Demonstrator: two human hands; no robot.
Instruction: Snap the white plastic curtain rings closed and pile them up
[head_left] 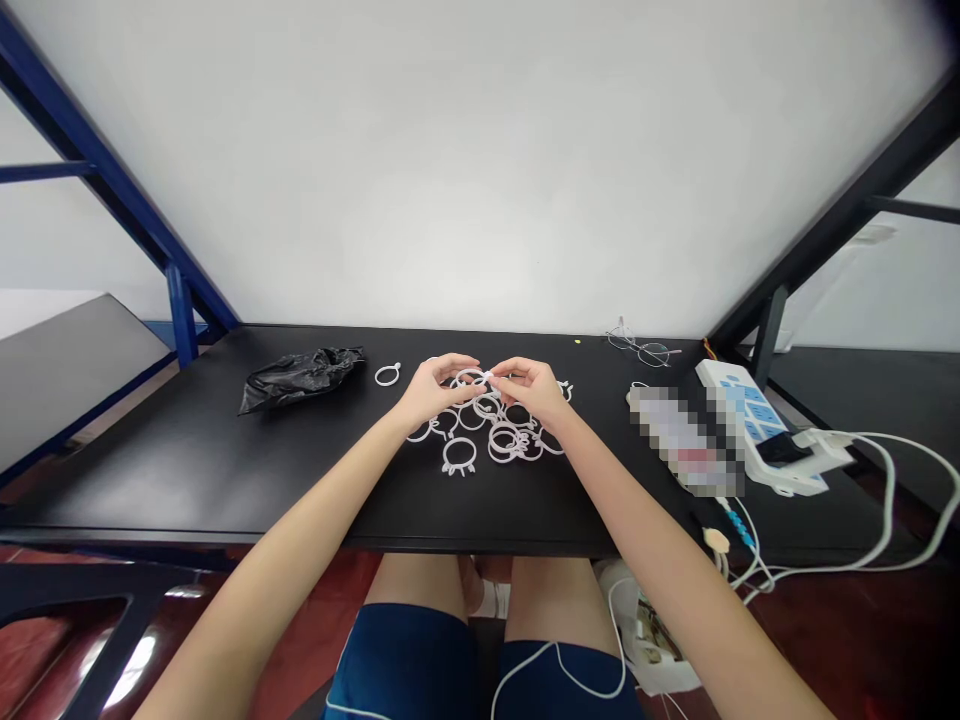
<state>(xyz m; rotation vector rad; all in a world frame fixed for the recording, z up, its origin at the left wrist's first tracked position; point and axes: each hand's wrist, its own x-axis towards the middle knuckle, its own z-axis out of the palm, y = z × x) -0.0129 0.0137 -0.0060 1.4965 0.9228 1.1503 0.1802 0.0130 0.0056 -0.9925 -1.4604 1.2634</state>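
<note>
From my seat at the remote feed, I take the loose heap of white plastic rings (491, 432) as my landmark. The rings are thin round hoops, several with small stubby prongs on the rim, and they lie overlapping on the matte black counter (225, 470).

Just above the far edge of that heap, my left hand (433, 392) and right hand (535, 390) meet. Between them sits one thin white plastic ring (471, 377), lifted clear of the heap. The left fingers (453, 366) are curled closed over its near-left rim. The right fingers (508, 374) are pinched tight on a small white nub at its right side. Both grips look firm, with neither hand slack.

Left of the heap, a little apart from it, a single white plastic hoop (388, 375) lies flat and alone. Further left of the heap sits a crumpled glossy black plastic bag (301, 376), wrinkled and partly flattened.

Right of the heap and toward the wall rest thin wire-rimmed spectacles (646, 350) with clear round lenses. Further right of the heap lies a long white and blue plastic power strip (750, 420), with smooth white cables (885, 500) looping off the counter's edge. Between the heap and that strip is a blurred patch I cannot make out.
</note>
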